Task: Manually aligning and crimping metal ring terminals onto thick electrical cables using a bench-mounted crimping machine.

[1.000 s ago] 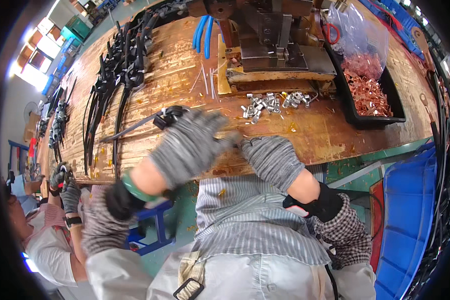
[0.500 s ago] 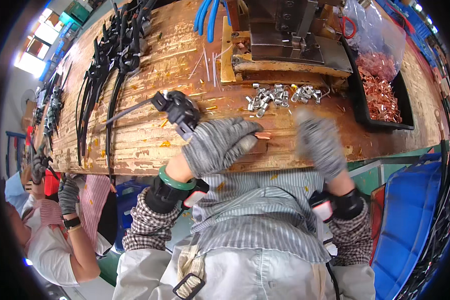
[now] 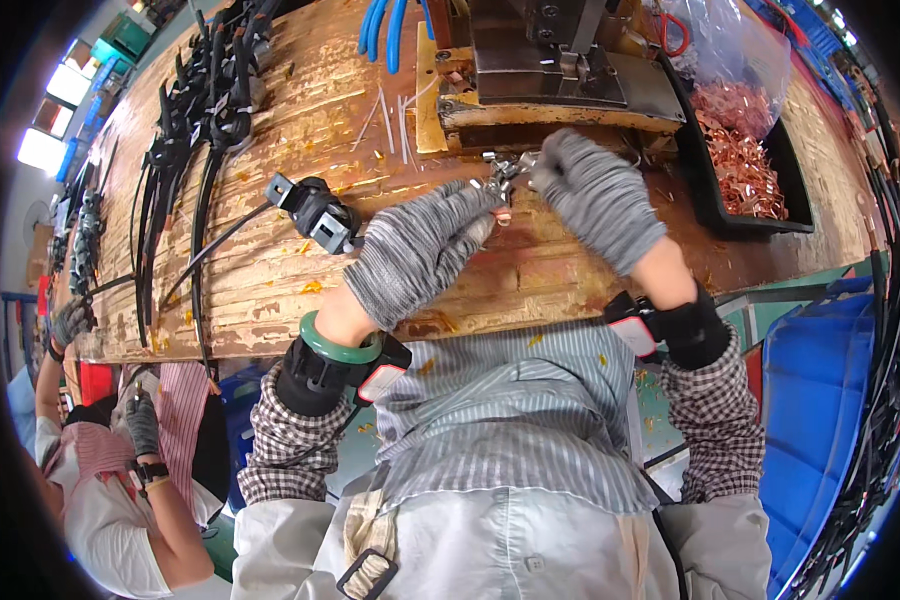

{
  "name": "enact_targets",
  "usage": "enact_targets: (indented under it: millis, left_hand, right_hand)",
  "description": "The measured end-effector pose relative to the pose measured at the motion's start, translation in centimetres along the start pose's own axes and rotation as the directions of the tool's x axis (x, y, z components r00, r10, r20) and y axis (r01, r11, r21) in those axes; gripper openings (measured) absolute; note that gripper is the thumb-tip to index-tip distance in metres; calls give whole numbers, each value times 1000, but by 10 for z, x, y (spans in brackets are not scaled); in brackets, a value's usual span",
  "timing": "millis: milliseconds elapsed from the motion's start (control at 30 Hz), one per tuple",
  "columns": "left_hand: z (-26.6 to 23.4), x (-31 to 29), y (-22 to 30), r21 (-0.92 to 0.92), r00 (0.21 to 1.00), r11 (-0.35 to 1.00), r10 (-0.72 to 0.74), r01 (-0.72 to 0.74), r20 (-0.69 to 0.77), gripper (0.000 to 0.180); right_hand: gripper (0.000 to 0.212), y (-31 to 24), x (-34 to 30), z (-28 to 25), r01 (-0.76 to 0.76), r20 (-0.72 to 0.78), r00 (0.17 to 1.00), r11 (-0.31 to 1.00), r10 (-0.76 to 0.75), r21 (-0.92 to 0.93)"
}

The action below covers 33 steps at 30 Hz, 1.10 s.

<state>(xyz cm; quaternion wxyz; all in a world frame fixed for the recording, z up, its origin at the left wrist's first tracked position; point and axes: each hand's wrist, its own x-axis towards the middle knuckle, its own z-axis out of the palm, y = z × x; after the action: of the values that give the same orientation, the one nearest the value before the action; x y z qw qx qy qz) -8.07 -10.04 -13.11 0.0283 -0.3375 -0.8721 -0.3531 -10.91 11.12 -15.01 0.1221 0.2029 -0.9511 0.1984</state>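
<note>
My left hand (image 3: 420, 255), in a grey knit glove, is closed round a black cable assembly. Its black plastic housing (image 3: 320, 215) with metal tabs sticks out to the left of the hand, and a bare copper end (image 3: 503, 216) shows past the fingertips. Close by is a small pile of silver metal sleeves (image 3: 507, 175). My right hand (image 3: 600, 200), gloved alike, reaches over the pile's right part with its fingers bent and drawn together at the sleeves. What its fingertips hold, if anything, is hidden.
Behind the pile stands a heavy metal press (image 3: 550, 75). To its right are a black bin (image 3: 705, 190) of copper pieces and a clear plastic bag (image 3: 735, 60). Blue-handled pliers (image 3: 378, 35), thin white strips and black cable assemblies (image 3: 205, 130) lie leftward. A co-worker (image 3: 135, 480) is at the left.
My right hand has moved up and left onto the silver sleeves. My left hand has brought the copper end up near the pile, and the black housing has turned.
</note>
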Motion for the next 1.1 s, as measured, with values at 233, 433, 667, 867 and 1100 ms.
enact_targets:
  millis: [233,433,667,867,1100]
  left_hand:
    - [6,2,-11,-84,1000,996,8,-7,8,28]
    - [1,5,-8,-118,999,992,-32,35,26,26]
    - [1,3,-15,-79,995,992,103,-103,-6,28]
    - [0,3,-12,-125,999,992,5,0,37,26]
    - [0,4,-8,-69,999,997,-16,19,49,26]
  right_hand:
    - [25,-8,-24,-45,-413,352,909,365,224,835]
    - [23,-18,-40,-23,-429,396,897,171,198,887]
    - [20,-26,-42,-17,-459,432,876,91,215,884]
    - [19,-30,-42,-16,-447,433,874,19,220,894]
    - [17,-30,-42,-11,-424,430,874,-76,225,902]
